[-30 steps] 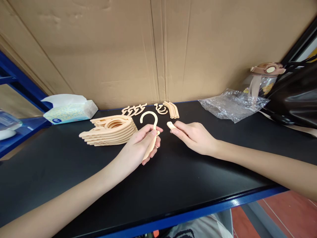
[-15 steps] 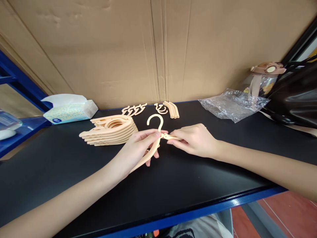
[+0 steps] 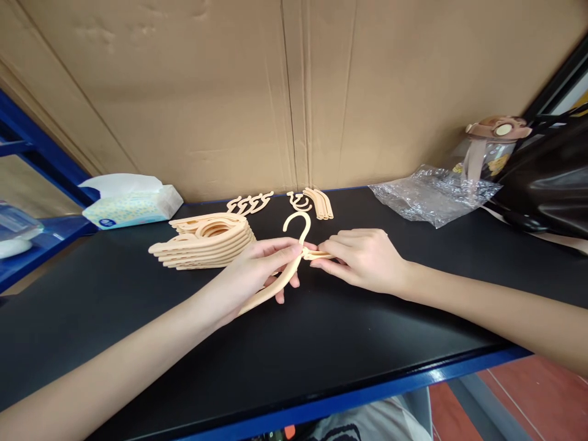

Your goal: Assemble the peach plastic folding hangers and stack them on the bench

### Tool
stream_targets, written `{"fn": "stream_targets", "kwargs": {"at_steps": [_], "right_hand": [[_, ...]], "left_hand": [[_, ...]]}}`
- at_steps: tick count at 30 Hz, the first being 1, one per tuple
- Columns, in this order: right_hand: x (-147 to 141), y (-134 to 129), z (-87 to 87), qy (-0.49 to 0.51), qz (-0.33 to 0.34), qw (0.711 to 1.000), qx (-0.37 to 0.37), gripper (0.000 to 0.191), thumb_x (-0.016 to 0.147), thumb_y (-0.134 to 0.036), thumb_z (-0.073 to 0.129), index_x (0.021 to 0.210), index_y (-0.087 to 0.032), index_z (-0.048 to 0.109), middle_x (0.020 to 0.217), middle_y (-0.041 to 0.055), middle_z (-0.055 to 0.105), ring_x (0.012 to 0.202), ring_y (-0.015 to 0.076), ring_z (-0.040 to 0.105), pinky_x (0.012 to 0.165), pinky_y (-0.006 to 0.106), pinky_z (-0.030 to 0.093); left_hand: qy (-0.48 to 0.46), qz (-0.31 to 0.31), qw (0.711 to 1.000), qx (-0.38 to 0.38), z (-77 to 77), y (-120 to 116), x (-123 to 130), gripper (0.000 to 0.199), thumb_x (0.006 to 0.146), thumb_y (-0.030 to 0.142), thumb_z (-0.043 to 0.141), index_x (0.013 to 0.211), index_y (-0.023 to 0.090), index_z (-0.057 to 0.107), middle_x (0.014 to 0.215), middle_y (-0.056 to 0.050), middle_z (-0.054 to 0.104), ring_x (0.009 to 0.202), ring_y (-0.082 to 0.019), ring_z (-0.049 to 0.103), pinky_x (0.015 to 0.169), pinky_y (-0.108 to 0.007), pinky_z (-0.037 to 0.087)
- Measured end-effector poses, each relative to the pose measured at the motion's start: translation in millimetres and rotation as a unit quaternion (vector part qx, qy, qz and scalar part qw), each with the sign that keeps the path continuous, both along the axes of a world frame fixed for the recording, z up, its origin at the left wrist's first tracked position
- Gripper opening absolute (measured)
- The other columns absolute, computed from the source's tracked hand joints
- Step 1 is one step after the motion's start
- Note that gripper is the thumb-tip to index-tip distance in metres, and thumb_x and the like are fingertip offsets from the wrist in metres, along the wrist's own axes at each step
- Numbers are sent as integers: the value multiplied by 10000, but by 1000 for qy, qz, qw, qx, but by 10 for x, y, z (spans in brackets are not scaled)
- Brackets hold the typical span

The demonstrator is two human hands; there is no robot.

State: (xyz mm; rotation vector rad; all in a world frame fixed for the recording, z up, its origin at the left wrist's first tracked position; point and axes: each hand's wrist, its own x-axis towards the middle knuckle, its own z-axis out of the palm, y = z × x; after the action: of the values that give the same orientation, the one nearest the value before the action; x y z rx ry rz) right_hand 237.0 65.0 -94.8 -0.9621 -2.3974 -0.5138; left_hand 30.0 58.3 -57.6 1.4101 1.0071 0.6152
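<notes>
My left hand [image 3: 264, 266] is closed around a cream plastic hanger piece [image 3: 274, 288] with a curved hook on top and an arm running down to the left. A second hanger arm [image 3: 316, 253] is pinched between the thumb and fingers of my right hand [image 3: 362, 260]. The two pieces meet at a joint near my left thumb tip. Part of each piece is hidden by my fingers. Left of my left hand lies a stack of cream hangers [image 3: 202, 245].
Behind my hands lie several hooked hanger pieces [image 3: 250, 202], loose hooks [image 3: 299, 201] and a few straight arms [image 3: 319, 203]. A tissue pack [image 3: 133, 205] stands at left. Crumpled clear plastic [image 3: 427, 196], a bottle [image 3: 496, 147] and a black bag [image 3: 546, 177] are at right.
The hooked piece in my left hand has shifted slightly right and tilted, closing the gap to the arm in my right hand. My right hand has barely moved.
</notes>
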Motion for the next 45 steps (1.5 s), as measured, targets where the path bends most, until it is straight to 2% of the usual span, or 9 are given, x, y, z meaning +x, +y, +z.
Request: {"fn": "stream_targets", "kwargs": {"at_steps": [6,15,24,29,38,45], "right_hand": [[1,-1,-9,-3,22,1000,17,394,950,-422,389,763,-162,619,600,-17,588,547,93,516,524,253,289],[-12,-10,-31,0,37,997,63,377,941,-398,428,715,-155,606,592,-26,582,540,90,528,529,244,306],[-13,-6,-56,-14,37,998,56,389,946,-394,415,714,-151,610,587,-21,578,531,94,524,534,250,309],[-10,-13,-63,-19,45,998,42,421,956,-389,390,709,-151,633,575,-17,584,524,90,528,526,250,297],[-6,-16,-76,-14,57,998,30,442,946,-404,403,648,-162,621,503,-27,555,464,77,499,473,259,200],[1,-11,-84,-1,43,999,1,445,941,-394,406,618,-155,598,508,-29,561,451,66,485,464,259,162]], "left_hand": [[14,-7,1000,4,8,15,-16,242,821,334,625,1020,202,666,877,-51,657,789,-178,646,528,-217,562],[21,-15,999,42,72,-12,-14,202,816,353,638,958,209,631,1061,-28,634,783,-152,671,556,-208,579],[38,-21,999,22,11,53,-30,182,817,324,634,939,192,604,863,-6,658,754,-181,697,619,-253,588],[42,-17,999,25,1,39,-21,176,812,319,635,910,178,594,827,-7,659,737,-177,695,605,-246,581],[64,-21,996,52,-34,10,-2,169,834,321,600,905,169,581,817,-4,655,689,-145,679,591,-220,556],[129,-47,983,121,-85,-5,39,303,903,405,445,845,153,603,776,-22,661,520,-104,595,408,-169,428]]}}
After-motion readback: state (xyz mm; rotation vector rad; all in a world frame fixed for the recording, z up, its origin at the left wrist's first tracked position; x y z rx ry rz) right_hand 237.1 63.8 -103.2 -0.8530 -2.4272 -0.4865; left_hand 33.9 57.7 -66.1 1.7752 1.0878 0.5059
